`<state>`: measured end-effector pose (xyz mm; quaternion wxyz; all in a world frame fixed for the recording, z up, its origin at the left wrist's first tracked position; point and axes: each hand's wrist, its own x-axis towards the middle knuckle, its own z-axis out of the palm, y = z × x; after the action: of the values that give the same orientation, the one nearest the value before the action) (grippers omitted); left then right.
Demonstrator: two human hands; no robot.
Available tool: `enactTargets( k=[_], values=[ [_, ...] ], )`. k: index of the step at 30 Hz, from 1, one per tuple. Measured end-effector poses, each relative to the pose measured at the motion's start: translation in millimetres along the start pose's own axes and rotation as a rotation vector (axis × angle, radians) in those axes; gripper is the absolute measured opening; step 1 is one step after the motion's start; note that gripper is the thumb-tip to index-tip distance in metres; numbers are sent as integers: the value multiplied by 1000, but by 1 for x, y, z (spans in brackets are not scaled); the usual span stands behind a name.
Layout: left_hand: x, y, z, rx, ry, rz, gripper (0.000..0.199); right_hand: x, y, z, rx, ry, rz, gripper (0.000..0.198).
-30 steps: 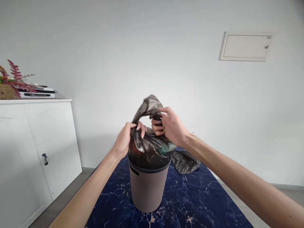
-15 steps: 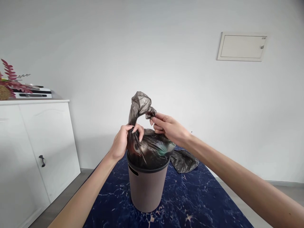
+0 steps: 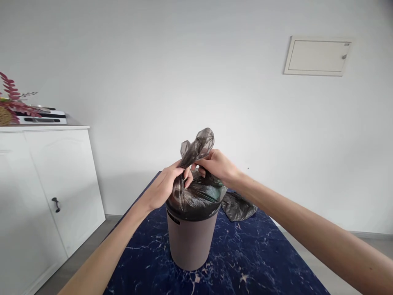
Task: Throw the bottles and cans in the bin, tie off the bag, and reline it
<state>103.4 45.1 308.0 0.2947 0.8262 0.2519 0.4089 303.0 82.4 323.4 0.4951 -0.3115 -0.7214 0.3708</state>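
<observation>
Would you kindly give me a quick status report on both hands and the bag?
Left hand and right hand both gripping bag neck. Dark bin bag sits in grey bin. Spare bag behind, clear.

no readable text, labels, brands or numbers anywhere

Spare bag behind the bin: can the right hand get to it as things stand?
Probably yes. The spare bag lies in the open on the blue tabletop, just below the right hand, though its fingers currently grip the bin's bag.

Looks like we're in a home: white cabinet (image 3: 46,184) with a plant basket (image 3: 9,110) left of our fingers, small wall hatch (image 3: 317,55) up right.
</observation>
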Motion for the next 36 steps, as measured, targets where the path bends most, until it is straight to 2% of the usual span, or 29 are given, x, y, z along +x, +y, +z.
enactTargets(
  k=[3, 7, 11, 14, 19, 23, 26, 28, 31, 33, 36],
  values=[
    [-2, 4, 0, 14, -68, -13, 32, -2, 2, 4, -170, 30, -95, 19],
    [-4, 9, 0, 55, -110, -28, 39, -5, 1, 1, -224, -6, -146, 23],
    [-5, 9, 0, 82, -56, -17, 40, -5, -4, -6, -69, -114, -9, 23],
    [-7, 8, 2, 36, -60, -28, 38, -5, -5, -9, -7, -92, 68, 22],
    [-10, 8, 5, 54, -95, -50, 41, -10, -2, -7, -128, -21, -123, 23],
    [-11, 8, 7, 55, -81, -83, 35, -15, -1, -5, -344, -37, -196, 23],
    [-12, 7, 8, 67, -86, -113, 36, -20, -4, -5, -403, -65, -226, 23],
    [-13, 6, 8, 97, -74, -125, 38, -24, -8, -5, -382, -124, -235, 24],
    [-13, 2, 8, 120, -18, -113, 41, -32, -17, -7, -301, -334, -216, 25],
    [-12, 0, 8, 123, 18, -94, 39, -38, -21, -6, -316, -450, -225, 17],
    [-10, -4, 11, 135, 31, -64, 32, -41, -21, 0, -369, -439, -253, 15]
  ],
)
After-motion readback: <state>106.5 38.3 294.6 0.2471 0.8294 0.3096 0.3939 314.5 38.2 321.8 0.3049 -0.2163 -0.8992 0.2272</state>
